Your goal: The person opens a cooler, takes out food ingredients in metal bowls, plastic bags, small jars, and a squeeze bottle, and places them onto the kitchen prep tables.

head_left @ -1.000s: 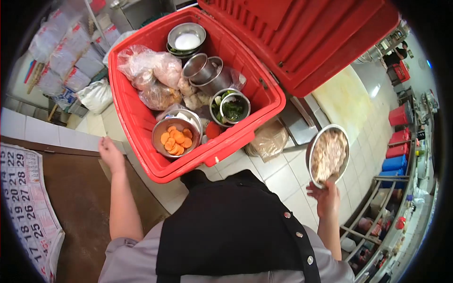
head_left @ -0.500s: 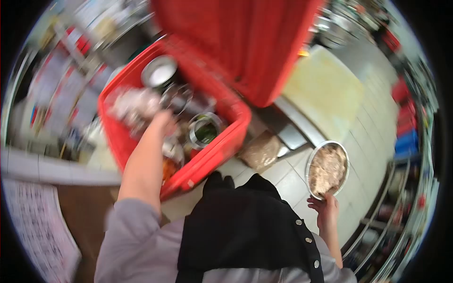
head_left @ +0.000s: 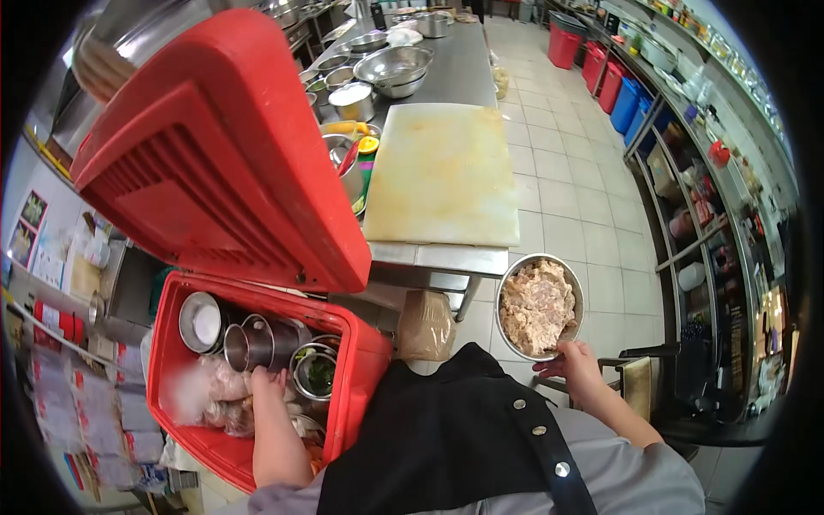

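My right hand grips the near rim of a round metal bowl, holding it over the floor. Pale raw minced meat fills the bowl. My left hand reaches down into a red cooler box, fingers stretched out against the metal pots; its fingertips are partly hidden. Beside that hand lie clear plastic bags of pale food. A container with green leaves stands to its right, and a metal pot with white contents at the back left.
The cooler's raised red lid stands behind the box. A steel table carries a large cutting board, metal bowls and pots. On the floor sits a brown wrapped package. Metal shelving lines the right side.
The view has swung up and steadied, showing more of the kitchen. My left hand is nearer the metal pots inside the cooler. My right hand still holds the meat bowl.
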The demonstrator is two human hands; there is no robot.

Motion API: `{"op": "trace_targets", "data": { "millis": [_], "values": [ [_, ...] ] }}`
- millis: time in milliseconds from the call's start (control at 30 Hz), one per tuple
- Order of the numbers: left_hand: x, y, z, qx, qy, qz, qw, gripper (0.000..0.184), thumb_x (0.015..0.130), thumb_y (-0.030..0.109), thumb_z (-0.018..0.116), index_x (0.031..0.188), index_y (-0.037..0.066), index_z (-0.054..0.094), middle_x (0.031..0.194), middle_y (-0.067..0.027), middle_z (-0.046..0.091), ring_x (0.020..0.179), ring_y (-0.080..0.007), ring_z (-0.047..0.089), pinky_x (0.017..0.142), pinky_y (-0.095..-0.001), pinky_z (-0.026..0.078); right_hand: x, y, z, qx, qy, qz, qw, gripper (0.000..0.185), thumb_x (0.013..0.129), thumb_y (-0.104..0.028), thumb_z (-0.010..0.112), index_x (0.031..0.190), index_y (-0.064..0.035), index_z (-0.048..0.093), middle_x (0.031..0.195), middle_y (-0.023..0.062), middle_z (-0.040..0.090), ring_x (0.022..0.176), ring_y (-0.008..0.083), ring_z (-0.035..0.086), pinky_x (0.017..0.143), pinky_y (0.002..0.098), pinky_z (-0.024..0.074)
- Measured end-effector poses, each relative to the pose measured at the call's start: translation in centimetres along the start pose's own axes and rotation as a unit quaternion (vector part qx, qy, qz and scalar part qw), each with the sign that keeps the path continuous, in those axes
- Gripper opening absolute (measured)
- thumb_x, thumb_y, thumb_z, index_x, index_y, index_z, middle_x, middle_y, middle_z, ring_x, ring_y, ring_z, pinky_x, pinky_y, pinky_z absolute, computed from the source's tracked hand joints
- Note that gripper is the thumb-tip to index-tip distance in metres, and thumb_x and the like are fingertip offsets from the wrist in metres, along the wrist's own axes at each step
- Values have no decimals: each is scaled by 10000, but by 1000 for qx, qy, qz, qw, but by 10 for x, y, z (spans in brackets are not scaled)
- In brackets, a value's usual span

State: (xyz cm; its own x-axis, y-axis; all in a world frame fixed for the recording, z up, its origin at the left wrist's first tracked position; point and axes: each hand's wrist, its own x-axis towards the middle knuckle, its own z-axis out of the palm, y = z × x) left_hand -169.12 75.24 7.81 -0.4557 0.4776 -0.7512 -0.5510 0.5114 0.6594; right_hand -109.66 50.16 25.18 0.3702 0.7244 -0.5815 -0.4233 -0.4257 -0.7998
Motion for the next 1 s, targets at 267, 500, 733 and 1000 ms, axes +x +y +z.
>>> {"op": "trace_targets", "data": {
  "millis": [267, 500, 733, 1000],
  "values": [
    [-86, 41, -42, 5, 19, 173, 985, 370, 881, 191, 538, 1213, 33, 493, 1070, -156, 588, 925, -311, 628, 753, -435, 577, 25, 1, -31, -11, -17, 16, 1000, 333, 942, -192, 462, 994, 107, 601, 855, 209, 691, 739, 273, 711, 628, 349, 572],
    [-146, 78, -126, 58, 169, 362, 915, 322, 858, 235, 568, 1078, 2, 598, 884, -132, 641, 649, -280, 636, 541, -386, 551, 85, -18, -116, -34, -77, 43, 996, 317, 942, -183, 464, 959, 91, 623, 829, 192, 697, 719, 257, 706, 639, 348, 571],
    [-391, 0, -39, 86, 273, 421, 861, 330, 876, 288, 540, 1115, 70, 605, 909, -95, 647, 594, -235, 672, 429, -281, 524, 164, -66, -251, -138, -127, 8, 982, 335, 961, -173, 420, 987, 89, 627, 853, 172, 701, 718, 233, 703, 635, 330, 575],
    [-456, -101, 110, 156, 134, 406, 890, 354, 907, 264, 556, 1187, 54, 607, 1025, -90, 660, 882, -208, 657, 580, -368, 550, 199, -116, -341, -69, -80, 27, 994, 323, 955, -174, 434, 976, 101, 601, 847, 172, 684, 710, 241, 708, 609, 321, 562]
  ]
}}
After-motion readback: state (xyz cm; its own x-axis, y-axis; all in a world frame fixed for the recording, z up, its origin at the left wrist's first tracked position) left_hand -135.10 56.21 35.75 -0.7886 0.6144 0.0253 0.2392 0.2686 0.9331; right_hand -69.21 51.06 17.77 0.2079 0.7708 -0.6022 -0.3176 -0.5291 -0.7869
